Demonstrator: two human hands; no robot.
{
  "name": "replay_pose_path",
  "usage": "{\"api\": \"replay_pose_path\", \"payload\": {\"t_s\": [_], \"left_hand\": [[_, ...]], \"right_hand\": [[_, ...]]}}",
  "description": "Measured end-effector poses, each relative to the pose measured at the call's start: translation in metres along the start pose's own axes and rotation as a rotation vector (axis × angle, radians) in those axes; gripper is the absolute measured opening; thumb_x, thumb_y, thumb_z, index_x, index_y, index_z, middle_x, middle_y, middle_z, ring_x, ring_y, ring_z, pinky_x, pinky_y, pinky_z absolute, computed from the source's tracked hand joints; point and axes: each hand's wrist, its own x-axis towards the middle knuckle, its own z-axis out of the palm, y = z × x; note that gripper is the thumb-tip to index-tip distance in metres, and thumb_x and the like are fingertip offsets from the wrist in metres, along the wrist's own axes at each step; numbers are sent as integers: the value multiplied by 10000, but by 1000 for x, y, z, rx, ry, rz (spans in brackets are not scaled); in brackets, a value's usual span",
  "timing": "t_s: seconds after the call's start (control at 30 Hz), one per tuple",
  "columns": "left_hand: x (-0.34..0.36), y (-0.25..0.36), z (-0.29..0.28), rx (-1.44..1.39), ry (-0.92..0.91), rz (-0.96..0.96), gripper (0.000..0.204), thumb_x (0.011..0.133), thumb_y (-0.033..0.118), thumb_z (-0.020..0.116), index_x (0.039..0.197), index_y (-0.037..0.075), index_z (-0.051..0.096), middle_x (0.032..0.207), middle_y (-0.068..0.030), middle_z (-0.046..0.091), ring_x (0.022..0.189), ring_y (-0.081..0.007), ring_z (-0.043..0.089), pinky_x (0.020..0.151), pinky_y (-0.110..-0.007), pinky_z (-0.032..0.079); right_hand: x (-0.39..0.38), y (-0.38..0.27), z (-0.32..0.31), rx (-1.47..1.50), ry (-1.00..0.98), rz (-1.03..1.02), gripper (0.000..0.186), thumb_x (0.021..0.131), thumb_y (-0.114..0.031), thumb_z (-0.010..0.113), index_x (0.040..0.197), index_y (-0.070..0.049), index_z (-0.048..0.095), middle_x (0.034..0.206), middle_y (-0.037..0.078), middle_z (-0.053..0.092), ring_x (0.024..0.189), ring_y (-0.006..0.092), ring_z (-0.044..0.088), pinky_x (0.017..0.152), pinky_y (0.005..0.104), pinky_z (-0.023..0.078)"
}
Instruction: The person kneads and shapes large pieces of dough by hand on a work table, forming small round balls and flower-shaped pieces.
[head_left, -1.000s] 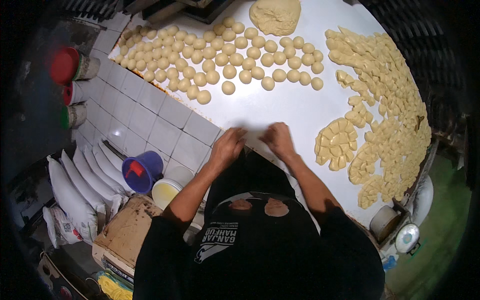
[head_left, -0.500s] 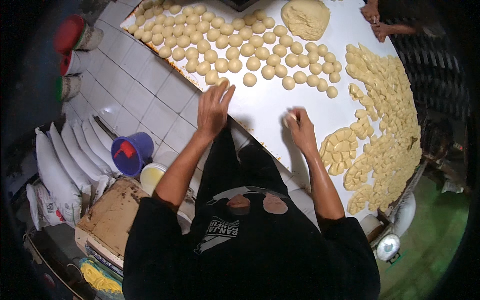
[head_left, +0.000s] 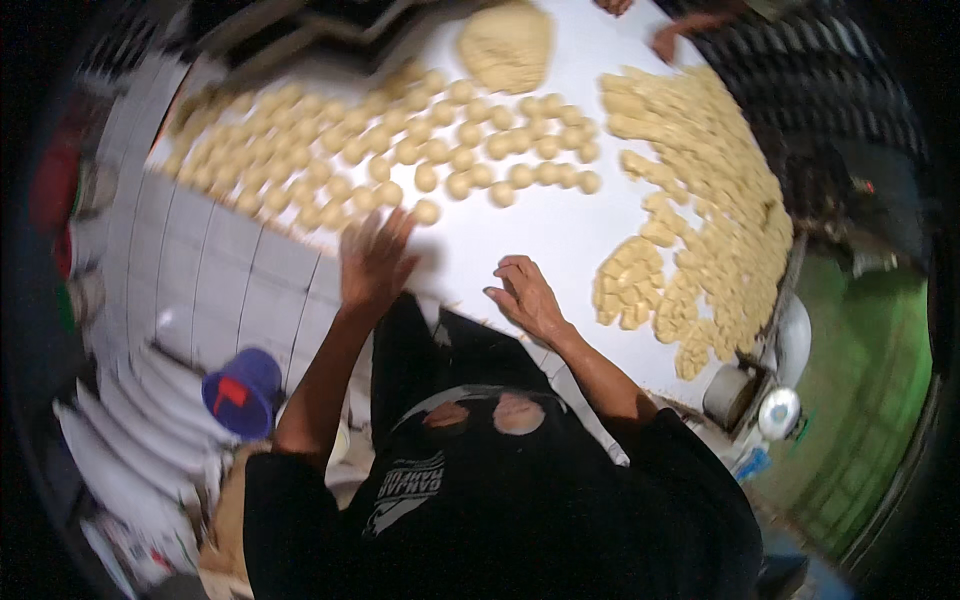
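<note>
My left hand (head_left: 375, 258) is over the near-left table edge, fingers spread and stretched out, blurred at the tips. Its fingertips reach the nearest of many round dough balls (head_left: 458, 186), and one ball (head_left: 426, 212) lies just right of them. On the bare white tabletop (head_left: 530, 225), my right hand (head_left: 530, 298) has loosely bent fingers and the thumb apart. No dough shows in it, though the underside of the palm is hidden. Cut dough pieces (head_left: 725, 215) cover the right part of the table, with a small cluster (head_left: 630, 283) nearest my right hand.
A large dough lump (head_left: 507, 48) sits at the far side. Dark trays (head_left: 330, 45) hang over the far-left balls. Another person's hand (head_left: 672, 42) rests at the far right. White sacks (head_left: 130, 440) and a purple bucket (head_left: 242, 392) stand at left; a metal pot (head_left: 730, 396) is right.
The view has turned, shifting the table left and down. Dark trays have come in over the far-left balls. The dough piece seen in my right hand no longer shows; that hand has moved nearer the edge.
</note>
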Motion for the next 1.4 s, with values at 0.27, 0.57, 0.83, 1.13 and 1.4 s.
{"api": "replay_pose_path", "payload": {"t_s": [0.27, 0.57, 0.83, 1.13, 1.4], "left_hand": [[38, 69, -25, -250, -37, 21, 657, 933, 158, 747, 1545, 91, 515, 1584, -165, 495, 1463, -384, 441, 1197, -559, 349], [50, 242, 27, -1815, -573, -1315, 591, 1126, 497, 452, 1481, 28, 502, 1189, -161, 704, 894, -234, 746, 753, -364, 638], [30, 201, 65, -926, -258, -677, 234, 1064, 218, 626, 1131, 23, 738, 905, -38, 697, 810, -133, 630, 727, -305, 525], [-17, 60, 24, -276, -330, 303, 337, 960, 301, 727, 1126, 21, 643, 1285, -174, 628, 1233, -395, 573, 1064, -514, 438], [75, 138, 82, -402, -296, 206, 319, 889, 280, 762, 1090, 56, 658, 1055, -157, 648, 980, -365, 604, 890, -491, 460]], "right_hand": [[86, 177, -174, -362, 546, 128, 315, 984, -202, 651, 1283, -109, 683, 1218, 136, 716, 1130, 375, 665, 907, 476, 557], [-46, 126, -9, 86, 126, -175, 150, 979, -148, 591, 1065, -31, 629, 1002, 147, 691, 913, 342, 712, 730, 462, 571], [4, 177, -105, -54, 486, 57, 268, 987, -181, 661, 1217, -43, 664, 1296, 148, 643, 1131, 323, 655, 936, 432, 571], [-33, 125, -16, 275, 283, -18, 87, 993, -159, 595, 965, -82, 623, 904, 85, 623, 845, 291, 627, 757, 475, 529], [2, 58, 37, -186, 491, 305, 242, 911, -220, 681, 1045, -26, 627, 1050, 200, 610, 991, 390, 575, 856, 528, 421]]}}
